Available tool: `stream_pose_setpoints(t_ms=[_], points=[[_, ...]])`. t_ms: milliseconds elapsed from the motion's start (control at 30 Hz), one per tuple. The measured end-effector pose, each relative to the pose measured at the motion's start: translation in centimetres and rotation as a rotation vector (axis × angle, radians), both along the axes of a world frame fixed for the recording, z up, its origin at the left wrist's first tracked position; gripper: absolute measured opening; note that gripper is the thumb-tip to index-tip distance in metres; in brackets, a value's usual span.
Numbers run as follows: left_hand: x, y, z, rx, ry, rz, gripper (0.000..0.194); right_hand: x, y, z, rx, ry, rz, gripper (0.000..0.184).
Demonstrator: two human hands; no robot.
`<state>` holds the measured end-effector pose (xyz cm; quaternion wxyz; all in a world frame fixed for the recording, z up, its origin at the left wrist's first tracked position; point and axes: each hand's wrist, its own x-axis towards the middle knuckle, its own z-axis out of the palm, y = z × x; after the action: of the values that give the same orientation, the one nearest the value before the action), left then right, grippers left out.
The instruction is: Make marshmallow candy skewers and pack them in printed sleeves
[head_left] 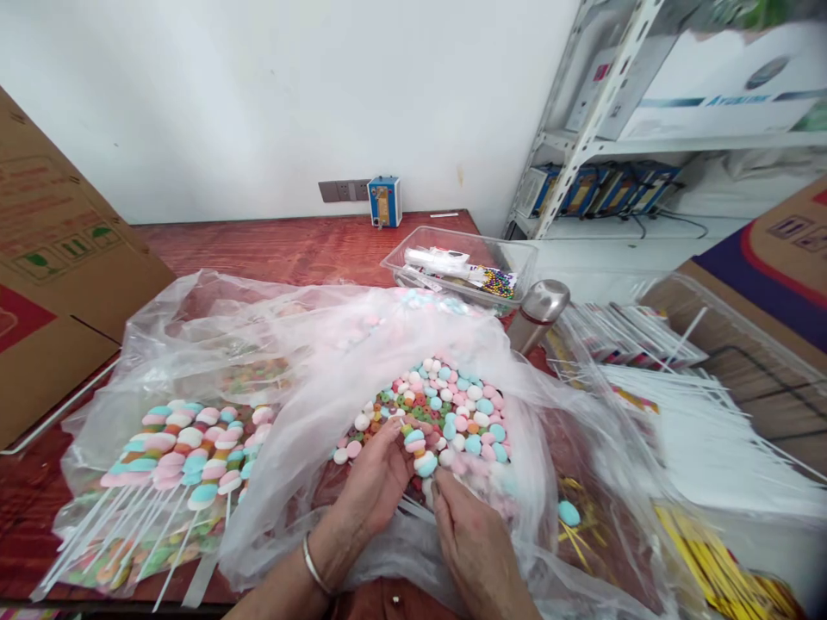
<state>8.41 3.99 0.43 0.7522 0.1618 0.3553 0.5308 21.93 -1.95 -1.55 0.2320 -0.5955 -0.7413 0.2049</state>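
Filling up on the left, one in hand, plenty loose in the middle

Far left, a cardboard box (45,198) stands over the red table (258,250), and just in front of it lies your tally: a cluster of loaded sticks (161,444), pastel candies and rings packed along their upper ends. Those look finished as far as stacking goes, though they're bunched too tightly for a sure count.

On to the middle, and it's all happening! Your left hand (381,482) is curled around a short candy stack (415,445), rings at the far end, pink, white and blue at the near end, right over the mouth of the open plastic bag (290,491). Part-built, by the look of it. Just beyond, there's plenty left: a broad heap of loose candies (475,409) with gummy rings (413,400) mixed in. Your right hand (475,525) is at the stack's near end, thumb and fingers narrow; whether they pinch a stick, you can't tell from here.

Further right, past the steel flask (539,310), one blue candy (568,514) sits apart near gold ties (585,551). Far right, a thick supply of white sticks (704,422), apparently bare, lies unused.
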Motion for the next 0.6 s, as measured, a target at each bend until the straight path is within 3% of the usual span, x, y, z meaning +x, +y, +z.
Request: stream_pose_setpoints(t_ms=[133, 333, 500, 600], points=[[1.4, -0.7, 0.6, 0.015, -0.033, 0.016, 0.023, 0.0, -0.5, -0.7, -0.01, -0.054, -0.069, 0.032], [3.1, -1.4, 0.6, -0.094, -0.102, 0.088, 0.021, -0.4, -0.7, -1.0, -0.013, 0.025, -0.061, 0.037], [3.8, -2.0, -0.5, -0.066, 0.005, 0.128, 0.028, -0.8, 0.4, -0.4, -0.068, 0.126, -0.05, 0.039], [3.4, -1.5, -0.9, -0.042, 0.13, 0.041, 0.034, -0.7, 1.2, 0.1, -0.167, 0.241, -0.045, 0.038]])
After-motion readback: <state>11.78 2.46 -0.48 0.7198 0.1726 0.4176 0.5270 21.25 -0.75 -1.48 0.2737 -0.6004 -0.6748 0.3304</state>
